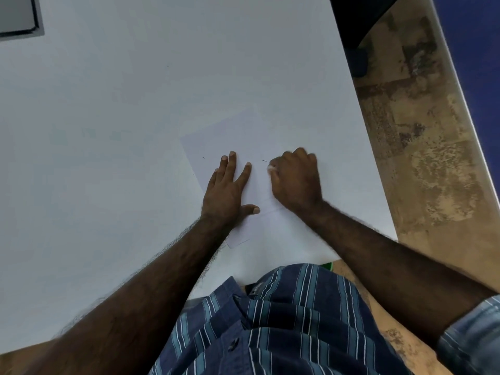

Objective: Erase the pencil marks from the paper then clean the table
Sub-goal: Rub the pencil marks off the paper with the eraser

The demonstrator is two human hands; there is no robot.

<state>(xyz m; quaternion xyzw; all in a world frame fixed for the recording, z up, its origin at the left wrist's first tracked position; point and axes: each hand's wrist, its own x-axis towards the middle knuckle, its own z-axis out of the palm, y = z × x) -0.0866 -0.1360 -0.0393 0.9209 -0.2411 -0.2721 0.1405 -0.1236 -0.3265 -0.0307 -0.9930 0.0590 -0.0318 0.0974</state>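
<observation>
a thin white sheet of paper (232, 136) lies flat and skewed on the pale white table top (108, 131), toward the table's right edge and near the person's body, its outline faint against the surface. the left hand (227, 190) rests palm down on the sheet, fingers straight and slightly spread, the thumb stuck out to the right, pressing the paper onto the table. the right hand (296, 180) sits just beside it on the right part of the sheet, knuckles up and fingers curled into a fist-like grip around a small white eraser (271, 167), of which only a pale tip shows at the fingertips, touching the paper. just left of that tip is a short dark pencil mark (264, 161); another small dark mark (203, 158) sits on the sheet left of the left hand's fingers, and a tiny speck (193, 175) lies near the sheet's left edge. whether that speck is on the paper or the table cannot be told. both bare forearms reach in from below, over a blue striped shirt (284, 320). at the far left corner of the table lies a dark-framed grey panel (19, 14). right of the table, a mottled brown floor (419, 131) shows, bordered by a blue wall (473, 36).
</observation>
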